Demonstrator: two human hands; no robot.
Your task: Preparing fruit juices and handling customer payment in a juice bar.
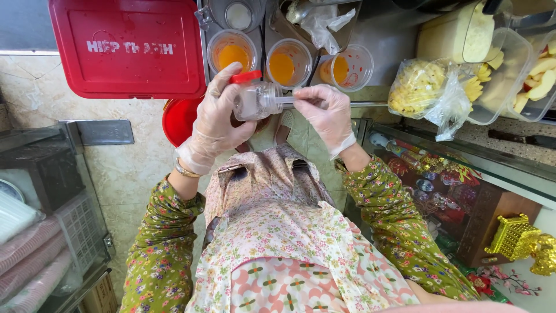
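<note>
A gloved left hand [217,124] gripped a clear, red-capped jar [255,98] around its body; the right hand [327,113] pinched a spoon handle [289,102]. The jar looked light, rigid, slippery.

We're getting bright, even light, soft shadows, sharp centre; wide-angle lens is bending edges, glass counter [463,156] is glaring slightly.

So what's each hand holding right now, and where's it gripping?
The left hand grips a small clear jar with a red lid around its body, tipped on its side. The right hand pinches the handle of a metal spoon that reaches into the jar's mouth.
</note>
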